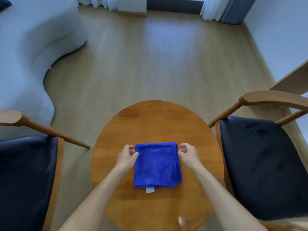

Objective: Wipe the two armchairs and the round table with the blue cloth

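A folded blue cloth (pixel 157 165) with a white tag at its near edge lies flat on the round wooden table (pixel 155 125). My left hand (pixel 127 155) pinches the cloth's far left corner. My right hand (pixel 189 153) touches its far right corner with curled fingers. One armchair (pixel 25 172) with a dark blue seat and wooden arm stands to the left of the table. The other armchair (pixel 265 164) stands to the right, with a curved wooden backrest.
A bed with pale bedding (pixel 31 52) fills the far left. Wooden floor (pixel 150 64) stretches beyond the table toward curtains (pixel 216 9) and a window at the back. A wooden desk edge (pixel 293 79) juts in at the right by the wall.
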`<control>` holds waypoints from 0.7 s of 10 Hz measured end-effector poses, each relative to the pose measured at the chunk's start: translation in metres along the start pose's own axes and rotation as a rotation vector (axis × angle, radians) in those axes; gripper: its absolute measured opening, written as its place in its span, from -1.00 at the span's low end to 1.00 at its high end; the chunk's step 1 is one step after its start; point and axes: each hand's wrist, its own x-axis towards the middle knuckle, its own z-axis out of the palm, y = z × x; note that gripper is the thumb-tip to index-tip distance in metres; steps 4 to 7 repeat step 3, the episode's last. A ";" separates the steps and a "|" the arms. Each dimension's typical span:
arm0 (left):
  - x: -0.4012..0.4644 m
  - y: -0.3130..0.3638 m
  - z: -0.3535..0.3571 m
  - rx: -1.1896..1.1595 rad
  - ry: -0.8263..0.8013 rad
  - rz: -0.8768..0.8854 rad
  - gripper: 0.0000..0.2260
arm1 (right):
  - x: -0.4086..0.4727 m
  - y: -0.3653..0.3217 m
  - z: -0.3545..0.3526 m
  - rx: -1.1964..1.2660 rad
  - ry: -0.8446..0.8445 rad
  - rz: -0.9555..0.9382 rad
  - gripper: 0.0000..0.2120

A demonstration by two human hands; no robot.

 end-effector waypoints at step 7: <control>-0.083 0.042 -0.049 0.117 -0.028 0.084 -0.73 | -0.090 -0.019 -0.022 -0.019 0.036 -0.051 -0.72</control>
